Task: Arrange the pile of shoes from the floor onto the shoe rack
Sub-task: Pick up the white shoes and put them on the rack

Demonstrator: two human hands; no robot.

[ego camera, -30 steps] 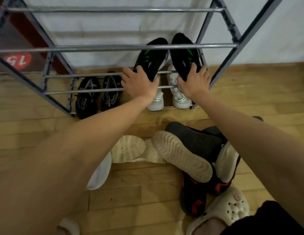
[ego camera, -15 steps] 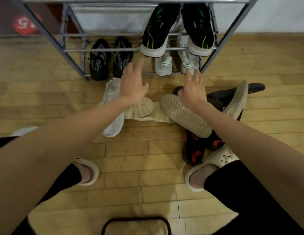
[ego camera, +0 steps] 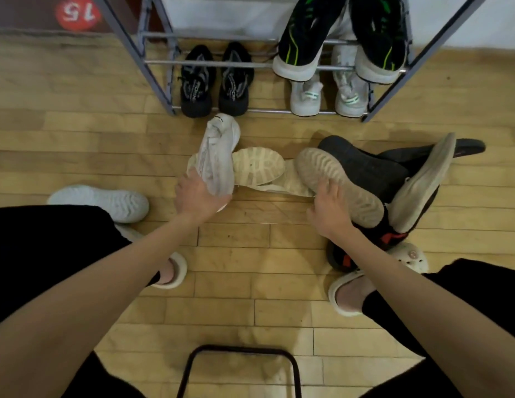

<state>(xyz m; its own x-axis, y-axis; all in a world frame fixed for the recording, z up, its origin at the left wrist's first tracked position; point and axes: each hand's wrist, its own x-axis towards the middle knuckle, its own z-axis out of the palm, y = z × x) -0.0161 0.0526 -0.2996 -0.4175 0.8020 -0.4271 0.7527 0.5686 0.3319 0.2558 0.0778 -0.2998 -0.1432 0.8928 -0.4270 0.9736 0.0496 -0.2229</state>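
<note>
My left hand (ego camera: 197, 198) grips the heel end of a white sneaker (ego camera: 217, 155) lying on the floor in front of the shoe rack (ego camera: 153, 63). Beside it a second white sneaker (ego camera: 259, 166) lies sole up. My right hand (ego camera: 329, 206) rests on the pale sole of a dark grey shoe (ego camera: 362, 168), fingers curling at its edge. More dark shoes with red trim (ego camera: 394, 237) are piled to the right. The rack holds a black-and-green pair (ego camera: 303, 38) on its second shelf, plus a black pair (ego camera: 214, 80) and a white pair (ego camera: 326, 93) on the bottom.
One white shoe (ego camera: 107, 201) lies sole up at the left by my knee. My feet wear pale slippers (ego camera: 347, 297). A black metal frame (ego camera: 239, 366) stands close below me. Wooden floor (ego camera: 250, 268) stretches between my legs.
Both hands let go of the black-and-green pair on the rack and came down to the floor pile. The left hand took hold of a white sneaker; the right reached the grey shoe's sole.
</note>
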